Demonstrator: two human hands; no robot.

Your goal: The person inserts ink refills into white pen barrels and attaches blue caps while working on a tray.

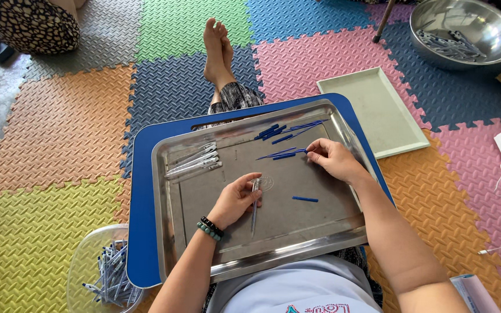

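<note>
Head view: slim clear pen barrel (254, 206) pinched in left hand (234, 200), right hand (333, 159) clamped on thin blue refill (282, 153).

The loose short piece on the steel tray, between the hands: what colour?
Blue. The short piece shows best in the head view, on the tray.

The clear tub (97, 272) of pens (bottom left) is cut off by the frame's lower edge.

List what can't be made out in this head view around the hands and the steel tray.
- Left hand: its fingers cover the top of the pen barrel.
- Right hand: whether the fingertips pinch the blue refill is too small to tell.
- Clear tub: cut off by the bottom edge.
- Steel tray: near rim partly hidden by the forearms.
</note>
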